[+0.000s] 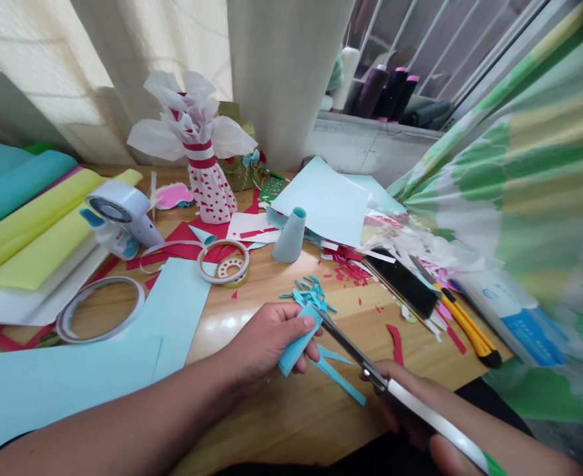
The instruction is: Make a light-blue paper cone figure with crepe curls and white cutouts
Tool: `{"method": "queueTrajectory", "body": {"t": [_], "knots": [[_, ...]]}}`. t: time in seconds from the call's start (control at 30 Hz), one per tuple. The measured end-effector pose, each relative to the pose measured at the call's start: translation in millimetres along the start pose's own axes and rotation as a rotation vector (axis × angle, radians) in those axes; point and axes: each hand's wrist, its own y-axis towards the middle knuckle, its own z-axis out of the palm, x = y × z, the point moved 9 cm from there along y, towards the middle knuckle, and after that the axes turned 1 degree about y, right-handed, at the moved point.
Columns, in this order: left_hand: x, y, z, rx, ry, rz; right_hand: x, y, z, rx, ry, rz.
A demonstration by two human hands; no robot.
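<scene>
Pale blue paper roll (299,340), white scissors handle (435,416) (green tip), red-flecked white paper vase (212,192), green-yellow mottled cloth (534,198)

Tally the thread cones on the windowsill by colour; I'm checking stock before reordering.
Cream thread cone: 1
Dark plum thread cones with pink tips: 3
Total: 4
A partly hidden teal striped shape behind them is not counted, as it is unclear what it is.
</scene>
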Motion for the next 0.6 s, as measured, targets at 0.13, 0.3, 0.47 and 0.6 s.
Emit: {"method": "queueTrajectory", "body": {"t": [0.13, 0.3, 0.47, 0.6], "knots": [[1, 0, 0.6, 0.004, 0.006, -0.011, 4, -1, 3, 0.067, 0.000, -0.057], [3, -1, 0.4, -0.002, 0.050, -0.028, 2, -1, 5, 0.044, 0.025, -0.057], [6, -1, 0.1, -0.011, 0.073, -0.063, 6, 6, 6, 0.018, 0.000, 0.004], [4, -2, 2.2, -0.005, 0.044, -0.062, -2, 13, 9, -0.021, -0.019, 0.046]]}}
